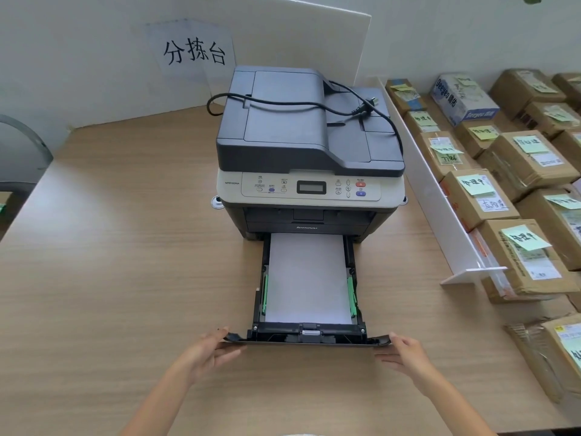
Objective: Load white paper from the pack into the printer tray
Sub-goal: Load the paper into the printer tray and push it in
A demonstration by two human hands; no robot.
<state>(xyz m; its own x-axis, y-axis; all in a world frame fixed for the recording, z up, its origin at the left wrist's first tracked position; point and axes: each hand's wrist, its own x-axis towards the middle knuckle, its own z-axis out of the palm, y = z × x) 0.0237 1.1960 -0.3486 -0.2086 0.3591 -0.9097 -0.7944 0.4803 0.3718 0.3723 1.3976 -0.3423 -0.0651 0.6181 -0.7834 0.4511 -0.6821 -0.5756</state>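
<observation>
A grey and white printer (309, 158) stands on the wooden table (110, 262). Its black paper tray (309, 336) is pulled out toward me, with a stack of white paper (308, 278) lying flat between green side guides. My left hand (210, 350) grips the left end of the tray's front panel. My right hand (405, 352) holds the right end of that panel. No paper pack is in view.
A black power cord (314, 103) lies loose on the printer's top. A white divider board (440, 196) runs along the right, with several taped cardboard boxes (528, 162) bearing sticky notes beyond it. A white panel with a paper sign (195, 51) stands behind.
</observation>
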